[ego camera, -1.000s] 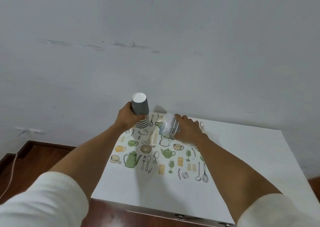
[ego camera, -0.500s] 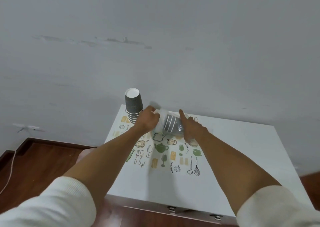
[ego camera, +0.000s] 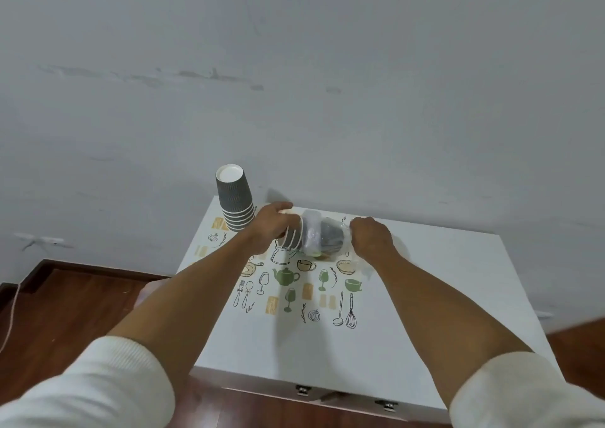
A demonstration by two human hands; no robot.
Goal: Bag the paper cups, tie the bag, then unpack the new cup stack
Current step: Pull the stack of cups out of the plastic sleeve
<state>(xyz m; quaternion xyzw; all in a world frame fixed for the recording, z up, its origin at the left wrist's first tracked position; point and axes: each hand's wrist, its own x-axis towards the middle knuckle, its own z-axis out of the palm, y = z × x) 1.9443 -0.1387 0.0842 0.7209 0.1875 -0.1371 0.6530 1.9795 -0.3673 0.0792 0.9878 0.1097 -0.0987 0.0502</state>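
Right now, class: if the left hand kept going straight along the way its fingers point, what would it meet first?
The left hand points rightward along the bagged cups it holds; beyond them it would probably meet the right hand, though depth is unclear.

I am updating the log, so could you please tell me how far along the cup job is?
One upside-down cup stack already stands free at the table corner. In hand: the left hand grips the second stack's rims while the right hand holds the plastic bag round it. Left: separating stack and bag.
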